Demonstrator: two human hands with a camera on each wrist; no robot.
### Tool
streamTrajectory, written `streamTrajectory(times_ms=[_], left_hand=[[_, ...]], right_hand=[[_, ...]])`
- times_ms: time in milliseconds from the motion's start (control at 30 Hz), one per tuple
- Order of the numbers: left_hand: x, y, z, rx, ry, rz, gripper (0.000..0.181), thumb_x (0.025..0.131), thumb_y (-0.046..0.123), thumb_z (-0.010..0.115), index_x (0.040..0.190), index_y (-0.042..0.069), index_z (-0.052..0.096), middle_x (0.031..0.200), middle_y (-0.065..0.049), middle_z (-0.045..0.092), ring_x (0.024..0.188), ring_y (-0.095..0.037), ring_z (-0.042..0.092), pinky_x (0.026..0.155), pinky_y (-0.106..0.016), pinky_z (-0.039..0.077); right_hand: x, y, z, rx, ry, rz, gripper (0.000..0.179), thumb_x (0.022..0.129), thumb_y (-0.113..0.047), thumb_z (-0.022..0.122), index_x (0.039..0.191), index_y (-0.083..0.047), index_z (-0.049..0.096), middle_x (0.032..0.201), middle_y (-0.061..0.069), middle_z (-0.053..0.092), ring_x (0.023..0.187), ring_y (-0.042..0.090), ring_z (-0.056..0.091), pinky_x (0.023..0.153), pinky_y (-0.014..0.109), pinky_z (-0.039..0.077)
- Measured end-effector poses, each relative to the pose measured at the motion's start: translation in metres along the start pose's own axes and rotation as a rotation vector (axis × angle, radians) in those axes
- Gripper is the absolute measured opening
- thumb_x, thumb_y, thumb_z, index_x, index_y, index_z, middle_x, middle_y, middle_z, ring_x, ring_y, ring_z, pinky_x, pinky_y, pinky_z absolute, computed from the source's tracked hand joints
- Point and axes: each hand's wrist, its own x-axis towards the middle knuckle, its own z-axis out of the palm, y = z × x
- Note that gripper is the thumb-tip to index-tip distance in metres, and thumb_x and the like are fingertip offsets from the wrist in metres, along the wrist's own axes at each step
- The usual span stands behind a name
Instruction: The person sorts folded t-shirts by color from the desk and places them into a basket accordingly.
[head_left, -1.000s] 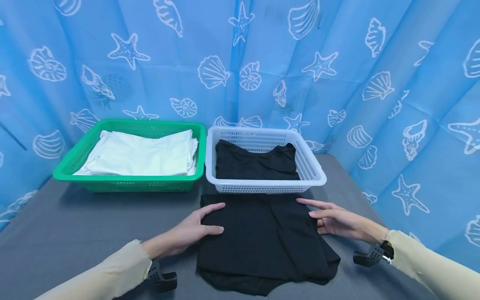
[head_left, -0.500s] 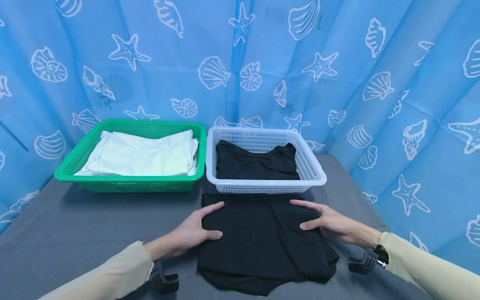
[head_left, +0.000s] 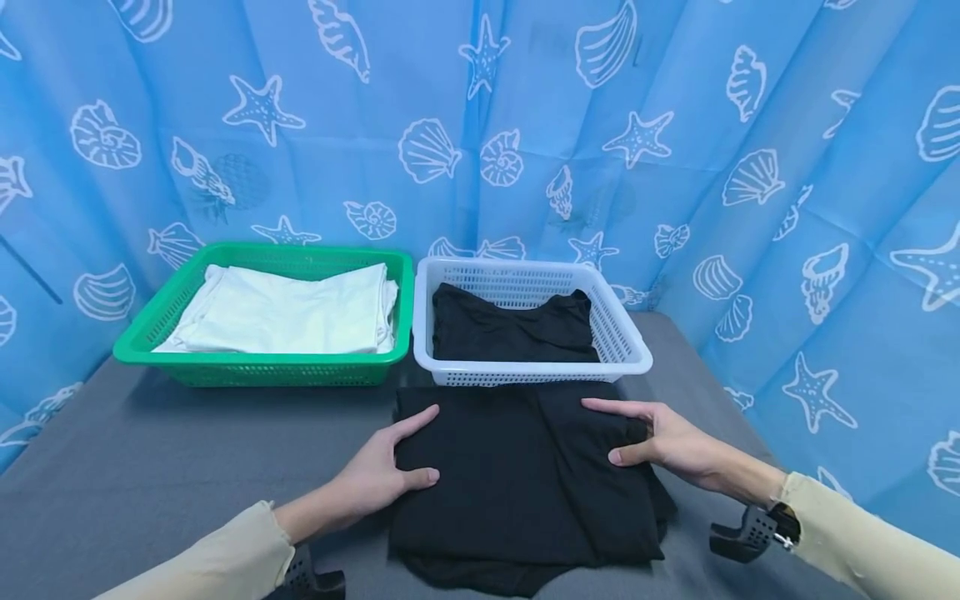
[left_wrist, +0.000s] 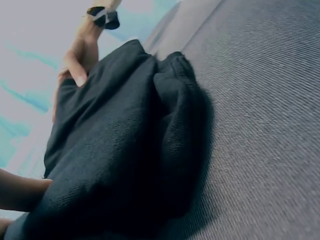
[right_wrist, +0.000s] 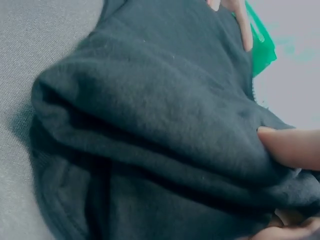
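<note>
A folded black shirt (head_left: 510,475) lies on the table in front of the baskets, a curved edge showing at its near side. My left hand (head_left: 375,471) grips its left side, thumb and index finger spread over the top and the other fingers hidden. At the opposite side my right hand (head_left: 667,442) pinches the folded layers. In the right wrist view the right thumb (right_wrist: 292,147) presses on the cloth from above, with fingertips showing beneath it. Loose layers of the shirt (left_wrist: 110,130) bulge along the near edge in the left wrist view.
Directly behind the shirt stands a white basket (head_left: 532,367) holding a folded black garment (head_left: 510,329). A green basket (head_left: 262,358) with folded white clothes (head_left: 285,312) is at its left. The grey table (head_left: 187,450) ends at a blue shell-print curtain (head_left: 480,125).
My right hand has moved inward over the shirt's right side and taken hold of the layers. The shirt and left hand have shifted slightly left, and the right side has drawn in.
</note>
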Motion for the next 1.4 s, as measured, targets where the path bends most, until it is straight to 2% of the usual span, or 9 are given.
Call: streamTrajectory(times_ms=[167,300,567,667,833,1000,1133,1267,1400], left_hand=[[-0.008,0.001,-0.009,-0.022,-0.048,0.106,0.079,0.088,0.007,0.074,0.155,0.021,0.033,0.147,-0.009,0.045,0.129,-0.024,0.049,0.103,-0.044,0.042],[-0.013,0.004,-0.017,-0.043,-0.124,0.164,0.078,0.091,0.007,0.072,0.156,0.023,0.031,0.149,-0.009,0.043,0.127,-0.021,0.050,0.098,-0.033,0.046],[-0.022,0.026,-0.030,-0.007,-0.268,0.286,0.078,0.092,0.007,0.070,0.156,0.025,0.031,0.146,-0.005,0.047,0.125,-0.020,0.053,0.094,-0.034,0.049],[-0.023,0.037,-0.036,0.011,-0.269,0.337,0.078,0.092,0.007,0.070,0.156,0.024,0.030,0.147,-0.004,0.045,0.126,-0.020,0.052,0.094,-0.036,0.050],[-0.016,0.065,-0.049,0.169,-0.189,0.406,0.078,0.092,0.014,0.072,0.157,0.026,0.028,0.147,0.001,0.045,0.115,-0.018,0.057,0.083,-0.031,0.053],[0.011,0.106,-0.063,0.313,-0.111,0.488,0.080,0.091,0.019,0.073,0.157,0.026,0.028,0.151,0.006,0.041,0.122,-0.012,0.053,0.096,-0.032,0.047],[0.046,0.134,-0.077,0.326,-0.086,0.503,0.079,0.092,0.016,0.072,0.156,0.027,0.028,0.152,0.004,0.037,0.129,-0.014,0.047,0.098,-0.037,0.047],[0.088,0.146,-0.090,0.332,-0.020,0.410,0.079,0.091,0.018,0.073,0.156,0.030,0.030,0.154,0.003,0.032,0.136,-0.018,0.039,0.104,-0.041,0.041],[0.126,0.143,-0.091,0.362,0.021,0.281,0.079,0.093,0.017,0.071,0.157,0.026,0.026,0.158,-0.002,0.026,0.141,-0.023,0.030,0.108,-0.043,0.034]], right_hand=[[-0.004,-0.012,0.007,-0.160,0.094,0.010,0.070,0.083,-0.012,0.078,0.147,-0.019,0.050,0.148,0.013,0.043,0.134,0.031,0.039,0.105,0.045,0.037],[-0.008,-0.019,0.011,-0.195,0.117,0.005,0.070,0.082,-0.014,0.079,0.146,-0.021,0.051,0.150,0.013,0.041,0.135,0.034,0.035,0.105,0.055,0.033],[-0.016,-0.034,0.007,-0.145,-0.001,-0.083,0.072,0.085,-0.005,0.075,0.150,-0.016,0.045,0.151,0.014,0.040,0.128,0.020,0.049,0.096,0.033,0.047],[-0.021,-0.044,0.003,-0.151,0.018,-0.132,0.072,0.085,-0.002,0.074,0.150,-0.013,0.044,0.150,0.017,0.040,0.125,0.021,0.053,0.095,0.034,0.049],[-0.024,-0.068,-0.006,-0.225,0.155,-0.190,0.069,0.085,-0.003,0.075,0.148,-0.015,0.048,0.146,0.017,0.041,0.116,0.027,0.058,0.090,0.036,0.052],[-0.017,-0.102,-0.032,-0.298,0.262,-0.213,0.068,0.088,-0.005,0.074,0.149,-0.020,0.047,0.148,0.010,0.039,0.120,0.025,0.052,0.091,0.029,0.049],[0.004,-0.126,-0.059,-0.208,0.310,-0.220,0.067,0.089,-0.002,0.072,0.149,-0.020,0.047,0.149,0.008,0.037,0.122,0.027,0.047,0.092,0.026,0.047],[0.033,-0.136,-0.083,-0.108,0.359,-0.183,0.068,0.088,-0.001,0.073,0.148,-0.018,0.048,0.151,0.008,0.035,0.123,0.026,0.045,0.091,0.025,0.047],[0.060,-0.130,-0.099,-0.096,0.408,-0.069,0.069,0.087,0.000,0.074,0.147,-0.019,0.048,0.150,0.006,0.037,0.119,0.024,0.045,0.082,0.026,0.044]])
